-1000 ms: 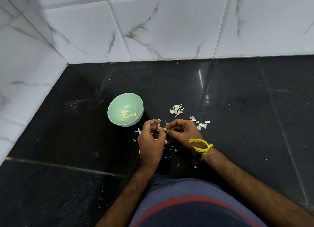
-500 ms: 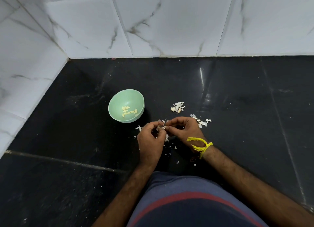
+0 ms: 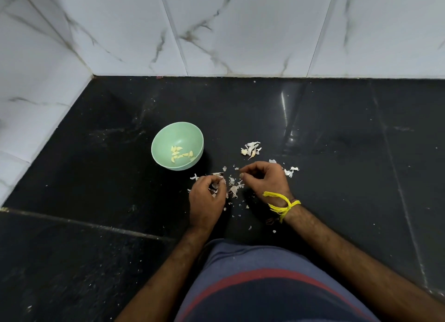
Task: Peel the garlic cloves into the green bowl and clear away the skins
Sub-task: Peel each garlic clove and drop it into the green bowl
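Black polished stone counter (image 3: pixel 337 153), white marble-tiled corner: round pale-green bowl (image 3: pixel 168 133) holds about seven peeled garlic cloves (image 3: pixel 181 153). Left hand (image 3: pixel 207 198) curls around papery white skins (image 3: pixel 234 189); right hand (image 3: pixel 265 179), fingers curled, pinches a skin fragment.

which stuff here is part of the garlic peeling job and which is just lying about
Part of the job:
green bowl
peeled cloves
loose skins
left hand
right hand

Just there:
yellow wrist thread
black counter
marble wall tiles

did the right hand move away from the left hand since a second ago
Yes. The right hand has pulled rightward, away from the left hand; skins on the black counter now show between them, and the green bowl stays put.
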Available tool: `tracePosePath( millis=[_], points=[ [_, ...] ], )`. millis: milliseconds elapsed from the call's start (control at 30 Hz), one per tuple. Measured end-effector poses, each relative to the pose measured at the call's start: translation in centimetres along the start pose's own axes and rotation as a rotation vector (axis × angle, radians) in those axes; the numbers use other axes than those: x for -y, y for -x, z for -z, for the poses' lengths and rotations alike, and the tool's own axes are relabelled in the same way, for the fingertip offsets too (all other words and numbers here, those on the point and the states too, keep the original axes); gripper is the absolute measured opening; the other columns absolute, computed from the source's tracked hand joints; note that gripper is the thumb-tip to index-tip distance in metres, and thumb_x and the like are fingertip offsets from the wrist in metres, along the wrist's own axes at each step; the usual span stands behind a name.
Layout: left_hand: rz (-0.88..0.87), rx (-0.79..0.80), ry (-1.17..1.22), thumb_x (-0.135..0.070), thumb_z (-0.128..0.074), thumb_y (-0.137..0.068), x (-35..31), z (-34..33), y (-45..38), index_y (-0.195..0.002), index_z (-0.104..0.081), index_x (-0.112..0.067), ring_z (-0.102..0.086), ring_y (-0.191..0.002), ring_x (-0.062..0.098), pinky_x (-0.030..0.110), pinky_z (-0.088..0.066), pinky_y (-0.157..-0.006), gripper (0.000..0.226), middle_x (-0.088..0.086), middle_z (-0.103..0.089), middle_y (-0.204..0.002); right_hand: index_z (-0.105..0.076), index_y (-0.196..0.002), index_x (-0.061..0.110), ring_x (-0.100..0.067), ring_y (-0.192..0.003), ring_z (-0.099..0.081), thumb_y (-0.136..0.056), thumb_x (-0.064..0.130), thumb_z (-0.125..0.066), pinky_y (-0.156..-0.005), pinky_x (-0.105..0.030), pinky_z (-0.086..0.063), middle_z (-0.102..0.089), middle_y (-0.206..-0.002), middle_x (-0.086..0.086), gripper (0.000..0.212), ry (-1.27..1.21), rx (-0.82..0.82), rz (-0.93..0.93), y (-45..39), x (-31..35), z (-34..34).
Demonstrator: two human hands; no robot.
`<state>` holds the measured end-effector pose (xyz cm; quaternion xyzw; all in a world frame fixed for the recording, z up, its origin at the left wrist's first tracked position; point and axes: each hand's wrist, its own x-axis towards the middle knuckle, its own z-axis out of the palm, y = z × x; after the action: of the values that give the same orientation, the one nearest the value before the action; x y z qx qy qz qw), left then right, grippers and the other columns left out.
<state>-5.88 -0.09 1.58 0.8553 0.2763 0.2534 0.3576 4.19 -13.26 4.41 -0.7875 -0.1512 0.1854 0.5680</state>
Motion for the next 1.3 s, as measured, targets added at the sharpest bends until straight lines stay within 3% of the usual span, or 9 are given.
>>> tracePosePath(
  millis=[167,300,400,567,667,767,867,1067,1300],
  points=[
    [-0.112,0.017,-0.077,-0.008,-0.073,-0.087,3.4,0.0,-0.5,-0.082,-0.069,-0.010,-0.060,-0.079,0.018,0.034,-0.050,-0.075,0.006,0.001,-0.066,-0.081,-0.075,-0.087,0.013,-0.021,-0.075,-0.072,-0.083,0.008,-0.072,-0.075,-0.037,-0.060,-0.075,-0.078,-0.005,0.007,-0.107,0.026,-0.123,-0.4,0.8,-0.1],
    [-0.144,-0.007,-0.091,-0.008,-0.066,-0.088,4.7,-0.5,-0.7,-0.086,-0.070,-0.007,-0.060,-0.085,0.020,0.026,-0.047,-0.084,0.004,0.004,-0.066,-0.087,-0.072,-0.090,0.001,-0.022,-0.071,-0.069,-0.087,-0.011,-0.050,-0.067,-0.027,-0.059,-0.074,-0.080,-0.014,0.026,-0.350,0.048,-0.235,-1.4,2.3,-0.9],
    [-0.187,-0.005,-0.074,-0.012,-0.061,-0.090,4.8,-0.5,-0.7,-0.088,-0.071,-0.005,-0.060,-0.085,0.021,0.027,-0.047,-0.085,0.013,0.005,-0.067,-0.088,-0.071,-0.089,-0.001,-0.020,-0.069,-0.069,-0.086,-0.015,-0.044,-0.065,-0.025,-0.059,-0.074,-0.076,-0.013,0.030,-0.380,0.076,-0.235,-2.7,3.6,-1.7],
    [-0.214,0.012,-0.053,-0.015,-0.057,-0.094,5.3,-0.8,-1.0,-0.082,-0.068,-0.005,-0.059,-0.080,0.023,0.036,-0.049,-0.079,0.019,0.005,-0.065,-0.083,-0.071,-0.087,-0.001,-0.015,-0.060,-0.066,-0.086,-0.014,-0.051,-0.063,-0.025,-0.058,-0.072,-0.069,-0.009,0.023,-0.264,0.152,-0.119,-5.6,6.9,-4.2],
    [-0.205,0.000,-0.051,-0.013,-0.064,-0.088,5.6,-0.9,-0.9,-0.079,-0.068,-0.006,-0.059,-0.079,0.023,0.033,-0.050,-0.079,0.013,0.006,-0.064,-0.081,-0.073,-0.084,0.003,-0.016,-0.059,-0.066,-0.081,-0.005,-0.061,-0.065,-0.028,-0.059,-0.072,-0.075,-0.016,0.015,-0.093,0.187,-0.037,-8.3,8.6,-6.9],
    [-0.177,-0.005,-0.029,-0.010,-0.072,-0.081,5.7,-1.1,-0.9,-0.077,-0.068,-0.007,-0.059,-0.081,0.021,0.030,-0.050,-0.078,0.006,0.005,-0.063,-0.082,-0.076,-0.072,0.018,-0.015,-0.063,-0.067,-0.070,0.012,-0.070,-0.077,-0.038,-0.060,-0.071,-0.066,0.000,0.009,0.198,0.198,0.118,-10.6,9.2,-9.5],
    [-0.182,0.007,-0.016,-0.007,-0.075,-0.078,5.6,-0.9,-0.9,-0.077,-0.066,-0.008,-0.056,-0.083,0.019,0.030,-0.049,-0.078,0.010,0.004,-0.062,-0.082,-0.076,-0.073,0.016,-0.013,-0.068,-0.066,-0.069,0.012,-0.072,-0.082,-0.036,-0.057,-0.069,-0.068,0.004,0.006,0.369,0.183,0.232,-11.4,9.5,-10.9],
    [-0.193,-0.020,-0.026,-0.014,-0.074,-0.083,5.6,-0.8,-1.0,-0.078,-0.064,-0.006,-0.056,-0.083,0.021,0.029,-0.047,-0.080,0.014,0.006,-0.062,-0.081,-0.072,-0.070,0.020,0.001,-0.057,-0.057,-0.070,0.018,-0.077,-0.067,-0.017,-0.051,-0.062,-0.062,0.015,0.006,0.338,0.092,0.255,-10.7,8.2,-10.1],
    [-0.236,-0.027,-0.067,-0.007,-0.068,-0.084,5.9,-1.0,-0.9,-0.079,-0.066,-0.005,-0.057,-0.082,0.023,0.032,-0.048,-0.079,0.006,0.008,-0.064,-0.083,-0.072,-0.074,0.016,-0.003,-0.058,-0.059,-0.074,0.018,-0.077,-0.062,-0.017,-0.052,-0.066,-0.063,0.010,0.005,0.282,0.060,0.176,-7.3,5.1,-8.5]
  ],
)
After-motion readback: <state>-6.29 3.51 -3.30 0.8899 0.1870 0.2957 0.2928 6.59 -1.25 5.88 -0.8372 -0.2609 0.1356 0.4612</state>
